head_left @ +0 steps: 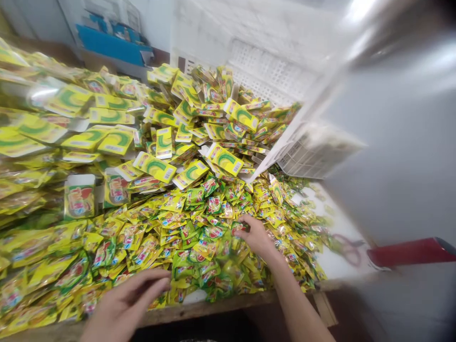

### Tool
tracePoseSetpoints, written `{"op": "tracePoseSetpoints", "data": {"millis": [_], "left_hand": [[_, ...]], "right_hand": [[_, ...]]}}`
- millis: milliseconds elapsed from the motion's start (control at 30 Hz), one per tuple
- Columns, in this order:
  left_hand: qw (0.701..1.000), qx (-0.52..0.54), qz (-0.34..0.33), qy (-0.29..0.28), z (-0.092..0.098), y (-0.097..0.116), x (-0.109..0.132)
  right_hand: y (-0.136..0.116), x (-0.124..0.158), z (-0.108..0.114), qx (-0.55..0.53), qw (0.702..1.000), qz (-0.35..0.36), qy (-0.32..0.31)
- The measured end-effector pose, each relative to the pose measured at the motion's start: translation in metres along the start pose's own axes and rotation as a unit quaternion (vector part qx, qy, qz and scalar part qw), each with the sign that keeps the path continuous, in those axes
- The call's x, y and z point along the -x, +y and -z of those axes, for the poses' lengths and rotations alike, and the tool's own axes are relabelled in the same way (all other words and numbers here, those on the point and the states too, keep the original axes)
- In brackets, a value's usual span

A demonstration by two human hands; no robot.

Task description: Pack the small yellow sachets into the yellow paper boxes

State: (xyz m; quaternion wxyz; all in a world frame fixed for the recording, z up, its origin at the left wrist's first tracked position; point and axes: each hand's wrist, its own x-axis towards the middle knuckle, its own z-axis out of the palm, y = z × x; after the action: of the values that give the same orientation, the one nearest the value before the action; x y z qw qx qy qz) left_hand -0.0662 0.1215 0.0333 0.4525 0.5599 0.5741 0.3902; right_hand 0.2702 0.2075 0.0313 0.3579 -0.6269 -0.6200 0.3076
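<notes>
My right hand (pixel 258 240) reaches over the pile, its thumb and index finger closed on the edge of a small green packet (pixel 237 227). Near the table's front edge, my left hand (pixel 130 301) hovers with fingers a little apart and nothing visible in them. Under and around both hands lies a heap of small yellow packets (pixel 146 249) and green packets (pixel 213 232) with red fruit pictures. Behind them, yellow-green cardboard boxes (pixel 226 159) are piled up, several with flaps open. One open box (pixel 80 197) stands upright at left.
A white plastic crate (pixel 274 71) lies tipped at the back, boxes spilling from its mouth. Pink-handled scissors (pixel 347 249) and a red cylindrical object (pixel 406 252) are at the right end of the table (pixel 337 263). A blue box (pixel 114 45) stands behind; a grey wall rises at right.
</notes>
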Motion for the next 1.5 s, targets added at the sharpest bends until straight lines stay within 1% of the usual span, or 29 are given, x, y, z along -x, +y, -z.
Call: {"op": "tracePoseSetpoints", "data": {"millis": [33,67,100,133,167,233,267,300,367,433,467,567,600,667,733,833,900,1033,1067,1100,1167,1200,1233,1267,1333,1400,1433,1467,1500], "left_hand": [[0.996,0.028,0.011,-0.083,-0.022,0.008,-0.009],[0.982,0.065,0.024,-0.173,-0.045,0.017,-0.017],[0.968,0.102,0.029,-0.228,-0.067,0.025,-0.024],[0.958,0.138,0.035,-0.248,-0.088,0.033,-0.031],[0.953,0.174,0.045,-0.244,-0.107,0.04,-0.037],[0.951,0.236,0.073,-0.186,-0.134,0.052,-0.048],[0.949,0.261,0.085,-0.156,-0.143,0.057,-0.053],[0.945,0.281,0.094,-0.138,-0.15,0.061,-0.057],[0.937,0.306,0.103,-0.136,-0.158,0.065,-0.063],[0.933,0.315,0.109,-0.135,-0.16,0.065,-0.065],[0.935,0.313,0.11,-0.127,-0.16,0.064,-0.065],[0.949,0.289,0.093,-0.087,-0.158,0.059,-0.063],[0.953,0.28,0.083,-0.082,-0.156,0.059,-0.063],[0.96,0.261,0.066,-0.078,-0.151,0.058,-0.062],[0.966,0.236,0.049,-0.096,-0.144,0.057,-0.063],[0.966,0.177,0.034,-0.185,-0.131,0.054,-0.067],[0.965,0.144,0.03,-0.218,-0.123,0.05,-0.07],[0.974,0.12,0.009,-0.19,-0.11,0.047,-0.071],[0.975,0.115,0.009,-0.192,-0.108,0.048,-0.07],[0.974,0.109,0.011,-0.2,-0.105,0.049,-0.07],[0.971,0.078,0.008,-0.225,-0.096,0.055,-0.069],[0.974,0.041,0.0,-0.222,-0.09,0.059,-0.071],[0.98,-0.009,-0.011,-0.197,-0.081,0.064,-0.075],[0.986,-0.065,-0.023,-0.15,-0.071,0.069,-0.083],[0.985,-0.166,-0.036,-0.01,-0.045,0.08,-0.107],[0.969,-0.219,-0.028,0.11,-0.017,0.09,-0.143],[0.957,-0.246,-0.024,0.152,-0.004,0.095,-0.164],[0.947,-0.27,-0.021,0.175,0.006,0.1,-0.184],[0.938,-0.293,-0.021,0.186,0.015,0.104,-0.203]], "right_hand": [[0.002,0.005,0.003,-0.013,1.0,-0.006,0.024],[0.003,0.009,0.007,-0.025,0.998,-0.011,0.048],[0.003,0.014,0.011,-0.033,0.997,-0.015,0.069],[0.003,0.018,0.015,-0.049,0.995,-0.019,0.086],[0.002,0.024,0.019,-0.081,0.992,-0.025,0.097],[-0.001,0.034,0.023,-0.19,0.976,-0.044,0.096],[-0.003,0.039,0.024,-0.257,0.961,-0.057,0.084],[-0.006,0.044,0.023,-0.322,0.942,-0.07,0.066],[-0.01,0.05,0.019,-0.411,0.907,-0.091,0.022],[-0.014,0.054,0.015,-0.45,0.886,-0.109,-0.004],[-0.015,0.054,0.013,-0.453,0.884,-0.114,0.0],[-0.021,0.054,0.009,-0.421,0.9,-0.108,0.043],[-0.024,0.053,0.008,-0.411,0.905,-0.103,0.05],[-0.03,0.052,0.003,-0.399,0.91,-0.101,0.043],[-0.036,0.05,-0.005,-0.372,0.922,-0.101,0.037],[-0.041,0.047,-0.017,-0.286,0.955,-0.073,0.035],[-0.042,0.047,-0.024,-0.224,0.973,-0.053,0.021],[-0.04,0.046,-0.033,-0.116,0.992,-0.025,0.049],[-0.039,0.046,-0.034,-0.106,0.993,-0.019,0.04],[-0.038,0.045,-0.035,-0.107,0.994,-0.014,0.013],[-0.038,0.043,-0.035,-0.138,0.988,-0.015,-0.068],[-0.039,0.042,-0.036,-0.159,0.982,-0.022,-0.097],[-0.04,0.042,-0.036,-0.182,0.977,-0.037,-0.106],[-0.041,0.041,-0.037,-0.206,0.972,-0.057,-0.094],[-0.043,0.042,-0.039,-0.244,0.964,-0.092,-0.044],[-0.043,0.044,-0.044,-0.263,0.959,-0.108,-0.01],[-0.041,0.046,-0.048,-0.265,0.958,-0.111,-0.007],[-0.039,0.048,-0.052,-0.262,0.958,-0.112,-0.016],[-0.036,0.05,-0.056,-0.26,0.959,-0.112,-0.032]]}}
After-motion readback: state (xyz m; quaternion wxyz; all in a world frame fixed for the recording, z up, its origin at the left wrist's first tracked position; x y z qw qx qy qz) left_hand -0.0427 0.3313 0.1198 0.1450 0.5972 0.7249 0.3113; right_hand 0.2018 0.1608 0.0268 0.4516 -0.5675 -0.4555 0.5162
